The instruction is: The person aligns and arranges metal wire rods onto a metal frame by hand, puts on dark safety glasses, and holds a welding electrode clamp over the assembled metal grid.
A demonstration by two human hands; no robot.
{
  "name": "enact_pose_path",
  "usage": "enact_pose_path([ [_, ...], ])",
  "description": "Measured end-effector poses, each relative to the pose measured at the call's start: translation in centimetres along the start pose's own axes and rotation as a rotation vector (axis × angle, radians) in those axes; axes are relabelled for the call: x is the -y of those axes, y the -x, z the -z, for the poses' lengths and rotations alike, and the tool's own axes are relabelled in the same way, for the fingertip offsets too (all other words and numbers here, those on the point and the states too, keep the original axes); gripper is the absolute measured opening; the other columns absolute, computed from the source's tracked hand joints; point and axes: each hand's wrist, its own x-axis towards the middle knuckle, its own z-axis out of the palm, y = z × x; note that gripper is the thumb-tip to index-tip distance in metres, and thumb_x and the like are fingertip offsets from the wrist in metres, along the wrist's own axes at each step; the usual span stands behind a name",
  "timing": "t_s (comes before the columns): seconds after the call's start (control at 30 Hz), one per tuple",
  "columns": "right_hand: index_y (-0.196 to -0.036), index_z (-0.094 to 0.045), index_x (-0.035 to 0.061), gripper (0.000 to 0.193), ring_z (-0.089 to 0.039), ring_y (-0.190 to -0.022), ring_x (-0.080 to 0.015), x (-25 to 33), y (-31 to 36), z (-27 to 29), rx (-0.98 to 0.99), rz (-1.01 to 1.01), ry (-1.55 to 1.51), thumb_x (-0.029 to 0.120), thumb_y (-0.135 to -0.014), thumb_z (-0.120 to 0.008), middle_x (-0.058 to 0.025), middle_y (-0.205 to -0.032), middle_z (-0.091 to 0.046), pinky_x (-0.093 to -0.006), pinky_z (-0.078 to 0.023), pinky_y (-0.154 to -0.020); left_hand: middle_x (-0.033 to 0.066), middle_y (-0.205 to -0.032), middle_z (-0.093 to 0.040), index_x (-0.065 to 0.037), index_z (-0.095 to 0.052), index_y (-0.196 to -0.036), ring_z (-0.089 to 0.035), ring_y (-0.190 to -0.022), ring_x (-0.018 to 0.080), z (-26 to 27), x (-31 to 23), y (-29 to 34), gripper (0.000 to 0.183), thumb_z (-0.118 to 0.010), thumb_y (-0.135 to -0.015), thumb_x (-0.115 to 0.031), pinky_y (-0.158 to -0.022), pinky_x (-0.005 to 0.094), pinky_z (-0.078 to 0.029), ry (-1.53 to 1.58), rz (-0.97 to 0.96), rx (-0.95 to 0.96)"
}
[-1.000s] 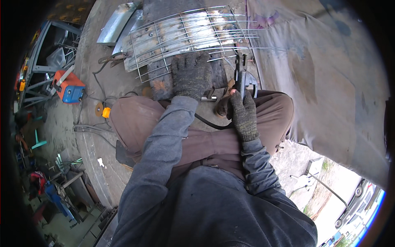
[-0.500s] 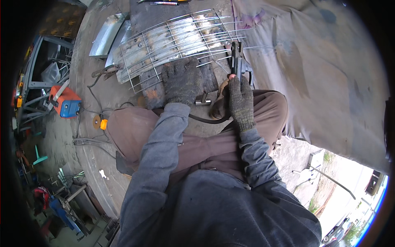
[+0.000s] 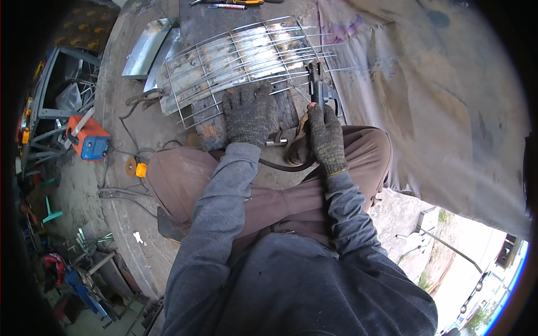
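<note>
A dark knit glove covers my left hand [image 3: 249,115], which lies palm down with its fingers stretched out at the near edge of a wire grid [image 3: 231,42]. That grid of thin crossed metal rods rests on a scorched, shiny metal sheet [image 3: 255,49]. My right hand [image 3: 327,137], gloved too with a bare fingertip showing, grips a black welding electrode holder [image 3: 318,89]. The holder points away from me, its jaws near the grid's right end; a thin rod reaches out to the right by the jaws. A black cable [image 3: 286,167] curves below it.
A rusty clamp [image 3: 147,98] with a cable sits at the sheet's left end. Bent metal pieces [image 3: 147,49] lie beyond it. Left stands an orange and blue machine [image 3: 92,143]; a disc [image 3: 131,166] lies near my knee. A draped cloth [image 3: 443,101] fills the right.
The electrode holder in my right hand has shifted slightly left and toward me. My left hand stays in nearly the same place on the near edge of the grid.
</note>
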Motion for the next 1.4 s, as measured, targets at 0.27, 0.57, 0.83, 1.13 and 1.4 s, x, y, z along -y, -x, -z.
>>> enact_pose_path([
  [0.27, -0.111, -0.060, -0.0003, 0.049, -0.066, -0.080, -0.0406, -1.5, -0.5, 0.2, 0.007, 0.060, 0.109, 0.047, -0.104, -0.054, -0.0231, -0.082, -0.065, -0.0495, -0.050, -0.073, 0.0064, -0.144, -0.051, -0.025, -0.059, -0.139, -0.041, -0.140, 0.0352, 0.1, -0.8, -0.2, 0.044, -0.057, -0.097, -0.035, -0.123, 0.0614, -0.019, 0.021, 0.041, 0.010],
  [0.57, -0.115, -0.060, -0.0042, 0.039, -0.061, -0.071, -0.0191, -1.9, 1.4, 0.1, -0.093, 0.181, -0.140, 0.033, -0.104, -0.060, -0.0109, -0.079, -0.063, -0.0368, -0.050, -0.066, 0.0113, -0.143, -0.053, -0.021, -0.059, -0.140, -0.043, -0.138, 0.0427, -0.2, -0.8, -0.4, 0.045, -0.053, -0.099, -0.038, -0.121, 0.0651, -0.018, 0.057, 0.037, -0.023],
  [0.83, -0.134, -0.054, -0.0048, 0.044, -0.069, -0.087, -0.0286, 1.7, 4.2, -0.2, 0.108, 0.130, -0.098, 0.025, -0.103, -0.061, -0.0194, -0.102, -0.070, -0.0422, -0.054, -0.076, 0.0127, -0.139, -0.055, -0.021, -0.063, -0.138, -0.046, -0.135, 0.0381, 2.1, -0.4, 2.1, 0.044, -0.059, -0.097, -0.035, -0.116, 0.0629, -0.026, 0.203, -0.044, -0.208],
  [1.13, -0.139, -0.057, 0.0016, 0.044, -0.058, -0.115, -0.0498, 11.0, 5.4, -5.9, -0.029, 1.209, 0.399, 0.011, -0.097, -0.064, -0.0306, -0.139, -0.052, -0.0573, -0.049, -0.095, 0.0149, -0.134, -0.060, -0.001, -0.056, -0.137, -0.061, -0.118, 0.0293, 8.9, 1.0, 5.8, 0.051, -0.058, -0.104, -0.040, -0.099, 0.0397, -0.050, 1.280, 0.060, -0.141],
  [1.4, -0.136, -0.062, 0.0037, 0.043, -0.057, -0.120, -0.0407, 17.7, 7.9, -9.6, 0.459, 1.139, 0.180, 0.020, -0.097, -0.066, -0.0228, -0.135, -0.056, -0.0483, -0.047, -0.101, 0.0005, -0.105, -0.069, -0.004, -0.063, -0.125, -0.063, -0.088, 0.0060, 16.1, 6.5, 10.2, 0.028, -0.069, -0.101, -0.019, -0.074, 0.0230, -0.052, 1.634, 0.459, -0.650],
])
